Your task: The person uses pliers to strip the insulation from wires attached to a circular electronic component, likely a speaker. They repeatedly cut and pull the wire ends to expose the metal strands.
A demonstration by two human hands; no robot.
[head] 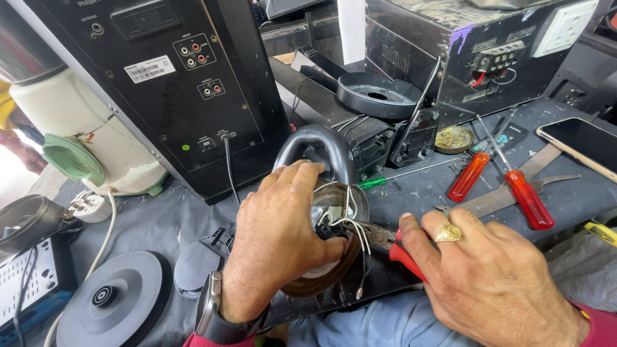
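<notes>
- The upturned kettle [324, 225] sits at table centre, white wires [347, 222] exposed — your left hand [276, 238] clamps it steady.
- Your right hand [488, 276], at 4 o'clock, grips red-handled pliers [385, 241], nose at the wires.
- Red screwdrivers [520, 193] lie at 2 o'clock — within reach.

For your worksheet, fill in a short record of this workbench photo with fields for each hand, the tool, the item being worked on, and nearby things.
Left hand: left hand grips the kettle, which lies tipped with its underside open
Right hand: right hand holds red-handled pliers
Pliers tip: at the white wires
Nearby: two red screwdrivers, phone, kettle base, black speaker
</notes>
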